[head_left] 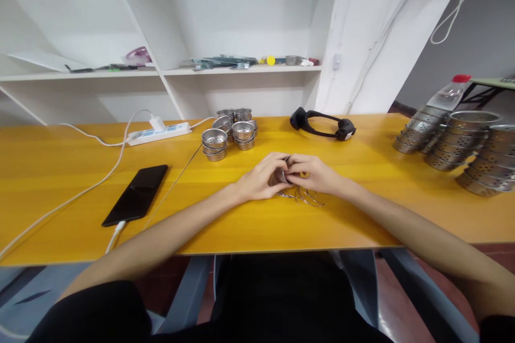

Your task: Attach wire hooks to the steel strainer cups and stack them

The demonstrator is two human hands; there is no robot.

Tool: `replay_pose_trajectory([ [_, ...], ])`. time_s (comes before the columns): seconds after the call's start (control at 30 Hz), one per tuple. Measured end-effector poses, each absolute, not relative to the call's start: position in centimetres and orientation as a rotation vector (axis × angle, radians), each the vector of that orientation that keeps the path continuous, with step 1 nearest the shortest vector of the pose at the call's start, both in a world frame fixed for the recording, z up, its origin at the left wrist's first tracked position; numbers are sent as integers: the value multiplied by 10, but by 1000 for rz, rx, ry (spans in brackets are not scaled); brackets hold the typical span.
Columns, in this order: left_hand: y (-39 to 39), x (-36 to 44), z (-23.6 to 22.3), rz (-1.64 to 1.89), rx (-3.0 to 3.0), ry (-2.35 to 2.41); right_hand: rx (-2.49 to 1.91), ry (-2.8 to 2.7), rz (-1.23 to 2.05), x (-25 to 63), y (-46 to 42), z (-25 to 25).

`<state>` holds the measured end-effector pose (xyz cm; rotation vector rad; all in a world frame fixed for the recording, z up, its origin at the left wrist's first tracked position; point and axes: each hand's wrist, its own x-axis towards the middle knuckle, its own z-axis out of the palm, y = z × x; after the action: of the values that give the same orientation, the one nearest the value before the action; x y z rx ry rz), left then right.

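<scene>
Over the middle of the table, my left hand (pixel 261 178) and my right hand (pixel 316 172) meet with their fingers closed around a small perforated metal strainer cup (pixel 280 176). The cup is tilted on its side, and my fingers hide much of it. Thin metal wire loops (pixel 309 198) lie on the table just below my hands; whether any is attached to the cup I cannot tell. Beyond my left hand, several similar small strainer cups (pixel 214 140) stand in short stacks.
Tall stacks of perforated metal cups (pixel 454 142) stand at the right, near a red-capped bottle (pixel 446 94). A black headset-like band (pixel 322 123) lies at the back. On the left are a phone (pixel 137 194), its white cable and a power strip (pixel 161 133). White shelving (pixel 241 71) rises behind.
</scene>
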<state>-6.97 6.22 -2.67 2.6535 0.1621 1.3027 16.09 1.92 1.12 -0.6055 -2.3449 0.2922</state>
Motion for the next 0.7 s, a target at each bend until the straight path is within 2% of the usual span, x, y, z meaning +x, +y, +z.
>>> replay_pose_trajectory([
  [0.2,61,-70,-25,1246,2628,273,-634,-2407,354,165,19,17],
  [0.43,61,-69,-28,1234,2636,271,-815,-2427,-126,156,13,8],
  [0.7,61,-76,-13,1447,2534,690,-871,-2273,-306,162,15,18],
])
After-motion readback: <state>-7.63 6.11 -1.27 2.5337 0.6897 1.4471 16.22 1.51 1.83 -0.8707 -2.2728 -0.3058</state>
